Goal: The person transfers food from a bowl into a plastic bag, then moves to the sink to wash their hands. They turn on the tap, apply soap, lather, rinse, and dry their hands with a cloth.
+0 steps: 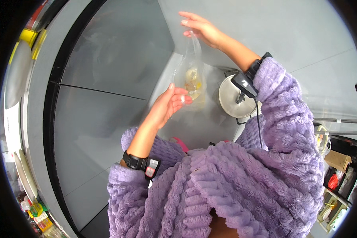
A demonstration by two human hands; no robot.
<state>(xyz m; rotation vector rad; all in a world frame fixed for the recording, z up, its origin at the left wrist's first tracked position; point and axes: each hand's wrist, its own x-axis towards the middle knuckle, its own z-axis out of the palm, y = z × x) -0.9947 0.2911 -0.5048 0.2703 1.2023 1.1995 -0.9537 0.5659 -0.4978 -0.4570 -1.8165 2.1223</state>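
Observation:
A clear plastic bag point(194, 71) hangs from my right hand point(204, 29), its gathered top caught at the lower fingers while the others stretch out. Inside the bag lie whitish and yellow-orange contents, whose kind I cannot make out. Close by the bag's lower left side is my left hand point(168, 105), thumb up and fingers loosely apart. A small white spot shows at its fingers; whether it is a ring or a scrap is unclear. To the right of the bag stands a round pot point(228, 101) with a lid that has a dark handle.
Grey panels point(107, 51) form a wall or cabinet on the left. At the right edge are metal rails point(337, 120) and a shelf with a cardboard box point(337, 160) and a red item point(333, 181). Colourful packages point(41, 218) crowd the lower left edge.

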